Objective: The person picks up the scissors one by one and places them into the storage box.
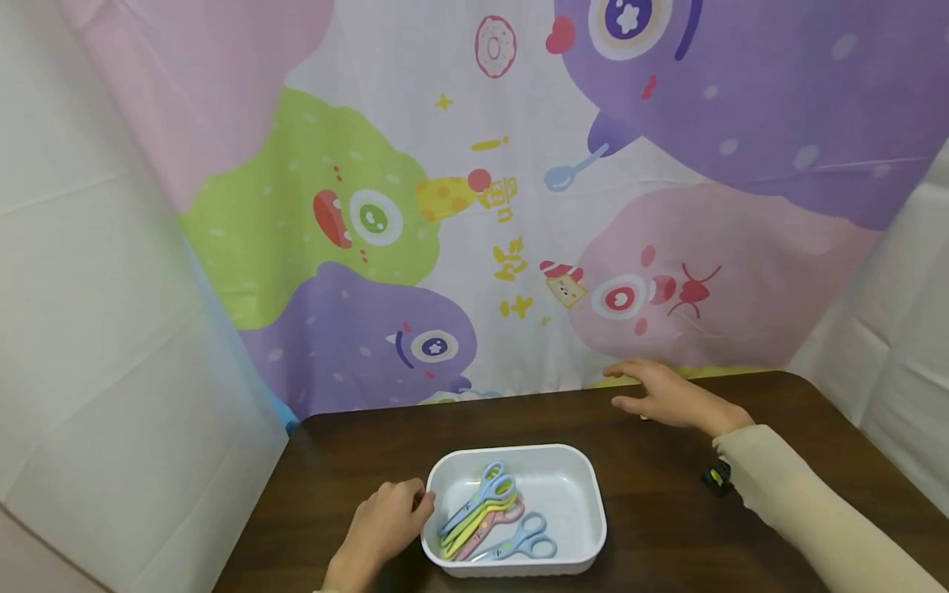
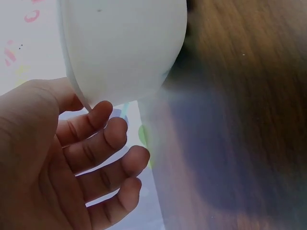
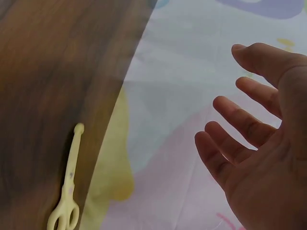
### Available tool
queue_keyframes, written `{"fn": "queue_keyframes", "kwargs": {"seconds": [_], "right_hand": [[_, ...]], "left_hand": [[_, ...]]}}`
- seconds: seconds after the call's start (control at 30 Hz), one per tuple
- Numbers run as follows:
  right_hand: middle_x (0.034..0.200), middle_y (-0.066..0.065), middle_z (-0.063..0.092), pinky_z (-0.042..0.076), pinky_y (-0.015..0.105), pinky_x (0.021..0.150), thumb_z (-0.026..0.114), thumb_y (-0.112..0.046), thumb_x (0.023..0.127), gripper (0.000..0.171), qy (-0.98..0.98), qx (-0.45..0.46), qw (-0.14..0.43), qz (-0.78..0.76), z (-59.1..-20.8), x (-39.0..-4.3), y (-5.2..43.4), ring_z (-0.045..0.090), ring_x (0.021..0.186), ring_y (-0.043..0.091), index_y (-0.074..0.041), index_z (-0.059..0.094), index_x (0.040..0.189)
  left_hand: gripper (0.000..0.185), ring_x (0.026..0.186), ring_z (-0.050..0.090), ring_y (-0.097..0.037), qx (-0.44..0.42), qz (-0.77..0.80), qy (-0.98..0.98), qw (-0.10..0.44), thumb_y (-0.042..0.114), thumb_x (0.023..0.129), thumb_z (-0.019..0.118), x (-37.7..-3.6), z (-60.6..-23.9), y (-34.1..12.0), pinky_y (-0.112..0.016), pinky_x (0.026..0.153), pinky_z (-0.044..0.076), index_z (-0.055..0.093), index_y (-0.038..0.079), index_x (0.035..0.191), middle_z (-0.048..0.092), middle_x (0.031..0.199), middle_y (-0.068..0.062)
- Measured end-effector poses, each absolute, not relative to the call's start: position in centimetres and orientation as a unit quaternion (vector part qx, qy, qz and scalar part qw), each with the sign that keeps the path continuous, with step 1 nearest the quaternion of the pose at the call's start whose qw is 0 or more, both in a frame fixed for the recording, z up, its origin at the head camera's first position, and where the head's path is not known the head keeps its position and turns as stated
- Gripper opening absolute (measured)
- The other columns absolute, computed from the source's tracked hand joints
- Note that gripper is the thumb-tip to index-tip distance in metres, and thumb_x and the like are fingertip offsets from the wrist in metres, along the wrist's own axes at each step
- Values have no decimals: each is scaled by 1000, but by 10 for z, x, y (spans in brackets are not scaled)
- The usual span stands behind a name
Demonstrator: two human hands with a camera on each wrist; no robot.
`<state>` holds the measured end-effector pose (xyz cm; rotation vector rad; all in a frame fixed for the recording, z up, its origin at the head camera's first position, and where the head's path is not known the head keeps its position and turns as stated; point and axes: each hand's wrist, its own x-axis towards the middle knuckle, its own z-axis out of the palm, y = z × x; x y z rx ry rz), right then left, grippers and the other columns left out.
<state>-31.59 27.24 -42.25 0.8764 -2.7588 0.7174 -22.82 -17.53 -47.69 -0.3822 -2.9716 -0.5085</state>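
My left hand (image 1: 384, 520) pinches the left rim of a white plastic tray (image 1: 593, 502), thumb and index finger at the rim in the left wrist view. Inside the tray, blue scissors (image 1: 485, 494), yellow-green scissors (image 1: 465, 527) and pink scissors (image 1: 485, 525) lie stacked at the left. Another pair of blue scissors (image 1: 522, 539) lies in front of them. Over the back right of the table, my right hand (image 1: 667, 397) is held with fingers spread and nothing in it. Pale yellow scissors (image 3: 71, 191) lie on the table near it, mostly hidden by the hand in the head view.
The brown wooden table (image 1: 356, 461) ends at a cartoon-printed curtain (image 1: 534, 362) behind. White cloth walls (image 1: 133, 329) rise on both sides. A small black object with a yellow-green mark (image 1: 717, 478) is beside the right sleeve.
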Motion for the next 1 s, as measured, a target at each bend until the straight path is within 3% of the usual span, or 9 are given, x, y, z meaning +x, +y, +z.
{"fn": "queue_keyframes", "kwargs": {"seconds": [0.47,0.73,1.0], "right_hand": [[131,22,64,45,62,103,75,-19,95,52,-930,262,92,239,-430,-322,300,58,123,44,4,57,137],[135,28,60,41,65,106,75,-23,94,60,-936,235,80,249,-444,-327,315,54,127,49,6,53,141],[145,32,50,39,68,105,71,-22,98,61,-942,216,68,249,-463,-331,337,47,133,54,6,46,146]], "left_hand": [[36,53,38,-5,-170,-265,-949,-24,24,99,61,-239,-482,-184,-23,50,31,49,18,66,41,59,9],[36,50,48,-9,-172,-300,-935,-71,24,101,58,-243,-482,-187,-27,48,41,54,15,67,51,57,7],[36,49,49,-9,-181,-303,-932,-85,24,102,57,-244,-481,-189,-27,48,42,53,15,67,51,57,7]]}}
